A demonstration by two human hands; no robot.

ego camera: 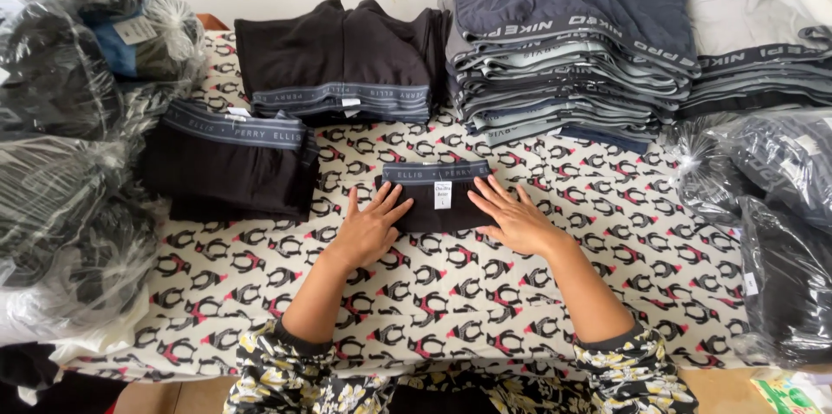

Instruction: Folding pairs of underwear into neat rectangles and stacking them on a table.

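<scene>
A folded pair of black underwear point(438, 204) with a grey waistband and a small white tag lies in the middle of the penguin-patterned cloth point(451, 293). My left hand point(368, 228) rests flat on its left edge, fingers spread. My right hand point(511, 216) lies flat on its right edge, fingers spread too. Neither hand grips it.
A folded black pair point(230, 162) lies to the left, a black stack point(342, 58) behind it. A tall stack of grey and navy pairs point(568, 58) and another grey stack point(758, 50) stand at the back right. Plastic-bagged garments sit at left point(69, 145) and right point(771, 223).
</scene>
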